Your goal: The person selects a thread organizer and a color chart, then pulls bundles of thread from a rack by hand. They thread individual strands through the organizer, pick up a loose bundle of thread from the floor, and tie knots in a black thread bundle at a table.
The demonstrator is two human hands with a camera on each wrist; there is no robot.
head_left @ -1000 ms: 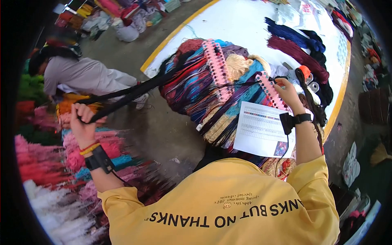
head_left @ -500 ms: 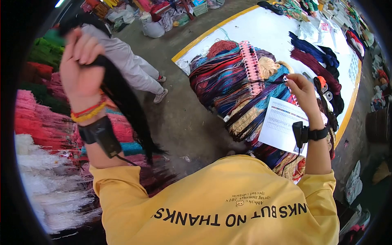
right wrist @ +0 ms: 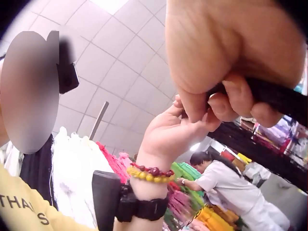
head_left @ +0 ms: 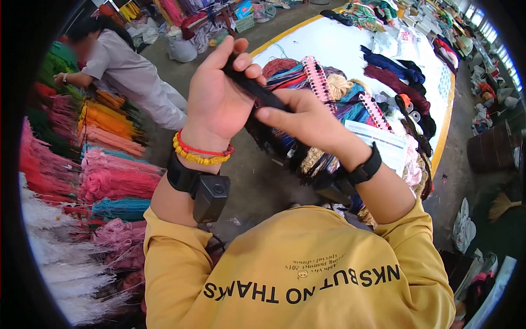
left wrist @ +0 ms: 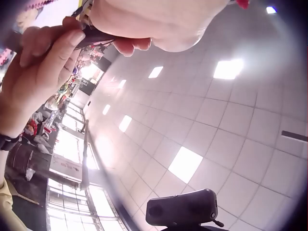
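In the head view a black hank of yarn (head_left: 253, 89) runs between my two raised hands. My left hand (head_left: 212, 104), palm turned up, grips it with curled fingers. My right hand (head_left: 312, 120) holds the same hank a little further along, thumb on top. Seen from the right wrist, the fingers of that hand curl round the black yarn (right wrist: 276, 96). Behind the hands, multicoloured yarn hanks (head_left: 285, 78) lie on the white table (head_left: 307, 41). Two pink strips with rows of holes, one far (head_left: 316, 77) and one near (head_left: 375, 111), lie across them.
A printed sheet (head_left: 383, 145) lies at the near side of the table, with maroon yarn (head_left: 402, 88) and navy yarn (head_left: 392, 63) beyond. Coloured yarn hanks (head_left: 120, 178) hang along the left. Another person (head_left: 129, 74) leans over them.
My left hand swung up and then inward, carrying the black yarn. My right hand left the pink strip and came across to hold the hank beside the left hand.
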